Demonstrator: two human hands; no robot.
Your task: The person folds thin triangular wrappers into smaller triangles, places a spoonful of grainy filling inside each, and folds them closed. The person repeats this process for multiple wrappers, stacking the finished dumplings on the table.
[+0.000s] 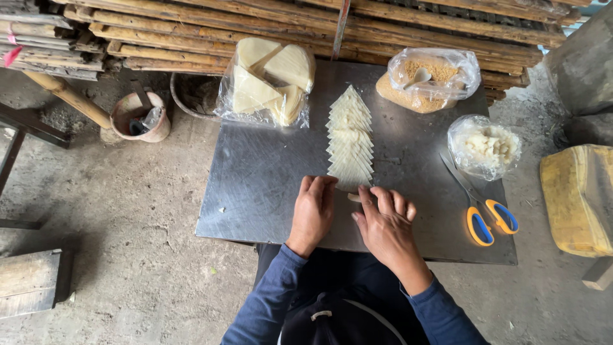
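On a steel-topped table (pixel 255 185) a row of pale triangular dough wrappers (pixel 350 137) lies overlapped, running from the middle toward me. My left hand (pixel 312 212) and my right hand (pixel 385 223) rest palm-down at the near end of the row, fingers curled over the nearest wrapper (pixel 353 197). A small pale piece shows between the two hands. What lies under the palms is hidden. Both forearms wear dark blue sleeves.
A clear bag of large wrapper pieces (pixel 268 83) sits at the table's back left. A bag of brown crumbs with a spoon (pixel 431 80) and a bag of white chunks (pixel 485 147) are at the right. Orange-and-blue scissors (pixel 479 211) lie at the right. Stacked timber (pixel 319 25), a clay pot (pixel 137 115), a yellow container (pixel 578 198).
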